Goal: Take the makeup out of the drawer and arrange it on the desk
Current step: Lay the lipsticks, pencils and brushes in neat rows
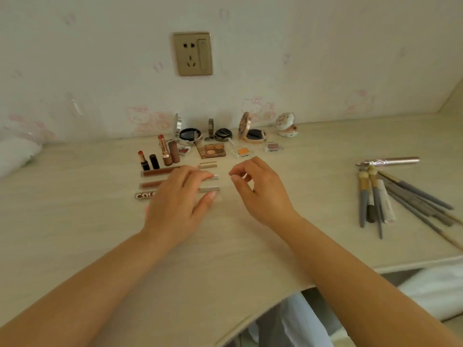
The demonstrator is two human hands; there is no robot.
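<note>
Several lip gloss tubes (160,171) lie side by side on the pale desk (75,234). My left hand (178,204) rests flat over their middle, fingers straight, fingertips at the silver caps (210,189). My right hand (258,189) hovers just right of the caps with fingers loosely curled and nothing in it. Behind the tubes stand open lipsticks (165,151), eyeshadow palettes (213,151) and open compacts (190,135) in a row by the wall. The drawer is out of view.
A heap of makeup brushes (390,196) and a pink tube (390,161) lie at the desk's right. A wall socket (193,54) sits above the row. The desk's front edge curves in at the bottom centre. White cloth (17,154) lies at the far left.
</note>
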